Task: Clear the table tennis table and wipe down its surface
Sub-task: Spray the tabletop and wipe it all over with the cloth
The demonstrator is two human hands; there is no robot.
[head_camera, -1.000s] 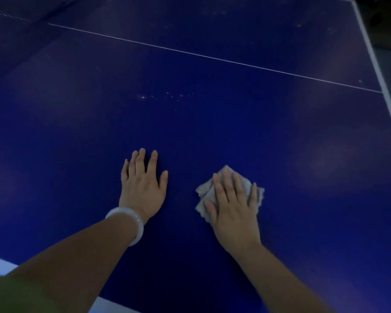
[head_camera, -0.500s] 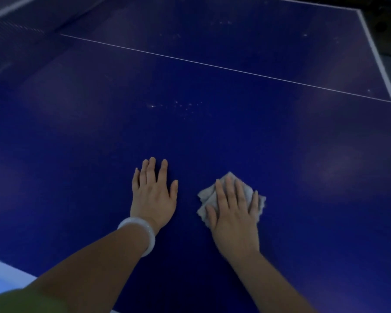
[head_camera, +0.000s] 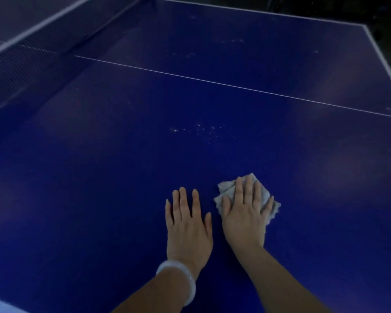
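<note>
The blue table tennis table [head_camera: 99, 177] fills the view. My right hand [head_camera: 244, 213] lies flat with straight fingers on a crumpled grey cloth [head_camera: 266, 195], pressing it onto the table surface. Just left of it, my left hand [head_camera: 187, 224] rests flat on the bare table, fingers straight, with a white bangle [head_camera: 178, 279] on the wrist. A patch of pale specks [head_camera: 199, 131] lies on the surface beyond my hands.
The net [head_camera: 20, 62] crosses the upper left. A thin white centre line [head_camera: 235, 86] runs across the table. White edge lines mark the far side [head_camera: 257, 11] and the right side [head_camera: 384, 62]. Dark floor lies beyond the right corner.
The view has tilted up, so the net now shows at the upper left. Both hands sit lower and further right in the picture, and closer together, the cloth still under my right hand.
</note>
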